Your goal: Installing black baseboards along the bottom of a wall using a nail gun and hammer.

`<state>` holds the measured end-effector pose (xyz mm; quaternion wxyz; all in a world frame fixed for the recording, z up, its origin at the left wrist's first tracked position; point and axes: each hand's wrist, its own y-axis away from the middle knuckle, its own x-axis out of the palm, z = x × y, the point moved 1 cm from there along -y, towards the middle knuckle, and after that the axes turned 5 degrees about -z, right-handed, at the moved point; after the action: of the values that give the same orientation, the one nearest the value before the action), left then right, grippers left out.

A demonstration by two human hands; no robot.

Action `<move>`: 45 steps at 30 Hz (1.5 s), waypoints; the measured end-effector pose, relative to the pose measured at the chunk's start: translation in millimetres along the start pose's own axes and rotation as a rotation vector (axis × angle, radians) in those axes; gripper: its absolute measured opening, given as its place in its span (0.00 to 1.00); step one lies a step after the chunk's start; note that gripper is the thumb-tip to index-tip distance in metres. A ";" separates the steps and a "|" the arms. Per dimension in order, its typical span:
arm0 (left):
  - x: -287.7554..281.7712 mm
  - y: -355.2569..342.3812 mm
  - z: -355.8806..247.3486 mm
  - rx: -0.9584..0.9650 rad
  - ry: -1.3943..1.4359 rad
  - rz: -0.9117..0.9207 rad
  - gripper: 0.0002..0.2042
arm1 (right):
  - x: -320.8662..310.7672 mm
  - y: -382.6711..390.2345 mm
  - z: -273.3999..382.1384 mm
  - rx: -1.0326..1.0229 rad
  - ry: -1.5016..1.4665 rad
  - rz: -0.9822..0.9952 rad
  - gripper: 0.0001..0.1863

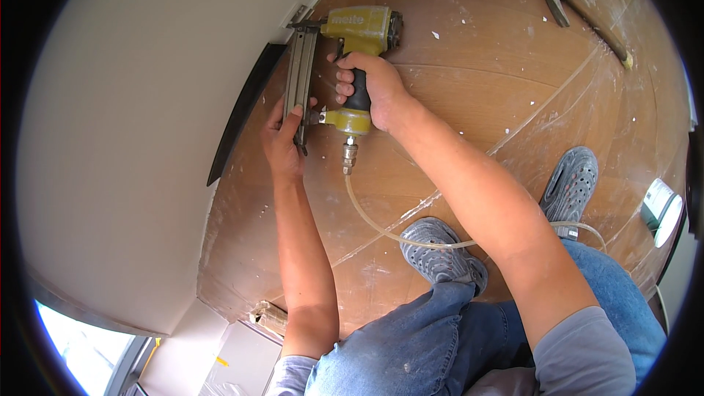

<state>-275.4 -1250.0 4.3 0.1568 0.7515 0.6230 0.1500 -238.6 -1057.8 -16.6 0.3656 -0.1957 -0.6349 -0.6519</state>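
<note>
My right hand (pixel 374 88) is wrapped round the black grip of a yellow pneumatic nail gun (pixel 357 23). The gun's nose meets the foot of the pale wall at the upper left. Lower down, my left hand (pixel 284 132) holds the gun's long metal magazine (pixel 299 77), thumb on the near side and fingers partly hidden behind it. A clear air hose (pixel 367 220) runs from the fitting under the grip, curving right past my shoes. Beside my left hand, a black skirting strip (pixel 246 114) lies along the bottom of the wall.
A claw hammer (pixel 587 15) lies on the wood-coloured floor (pixel 469 95) at the far right. White flecks and dust are scattered about. A white and green tub (pixel 661 213) stands near the right rim. My grey clogs (pixel 436 249) rest beside the hose. Pale wall (pixel 132 125) fills the left.
</note>
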 end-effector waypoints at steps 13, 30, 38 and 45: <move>-1.0 -0.1 1.7 0.010 -0.007 -0.005 0.24 | -0.7 -1.2 -0.5 0.006 -0.017 -0.017 0.10; 1.4 -3.5 -2.1 0.011 -0.011 0.019 0.23 | -1.5 0.9 -1.8 -0.027 -0.074 0.042 0.10; -1.0 -8.8 -1.7 -0.015 0.004 0.019 0.24 | 1.5 1.0 -2.2 -0.050 -0.092 0.044 0.10; 0.8 -9.6 -1.9 -0.004 -0.019 0.007 0.23 | 2.9 2.5 -0.7 -0.047 -0.059 0.035 0.12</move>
<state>-284.6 -1247.4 2.0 0.1635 0.7547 0.6187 0.1447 -238.5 -1058.9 -12.9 0.3533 -0.2344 -0.6265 -0.6541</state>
